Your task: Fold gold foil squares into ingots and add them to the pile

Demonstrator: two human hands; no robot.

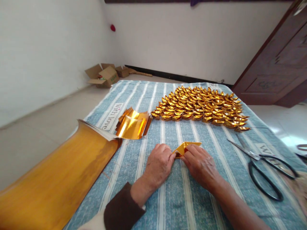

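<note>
On the blue-and-white striped cloth (192, 198), just in front of the spread of finished gold paper ingots (200, 108), both hands met over one small piece of gold foil paper (185, 147). That piece had been folded into a flat pointed shape, its tip aimed away from the person toward the ingots, and it lay on the cloth between the fingertips. The left hand (159, 164) rested knuckles-up, fingers curled, thumb and forefinger closed on the near left edge of the fold. The right hand (200, 164) lay palm-down, its fingers bent and pressing on the fold's right side, so both held the same sheet lightly rather than clenching it. By the look of it, the work stood at a middle fold of one ingot: the sheet was creased to a triangle but not yet opened into the boat shape of the others. A further fold would seemingly call for a firm crease along the edge, with one hand pinning the paper flat. Left of the ingots lay a loose stack of cut gold sheets (133, 126), and nearer, a large curling roll of gold paper (55, 179). Right of the hands, black-handled scissors (261, 166) lay open on the cloth, well apart from the fold.
</note>
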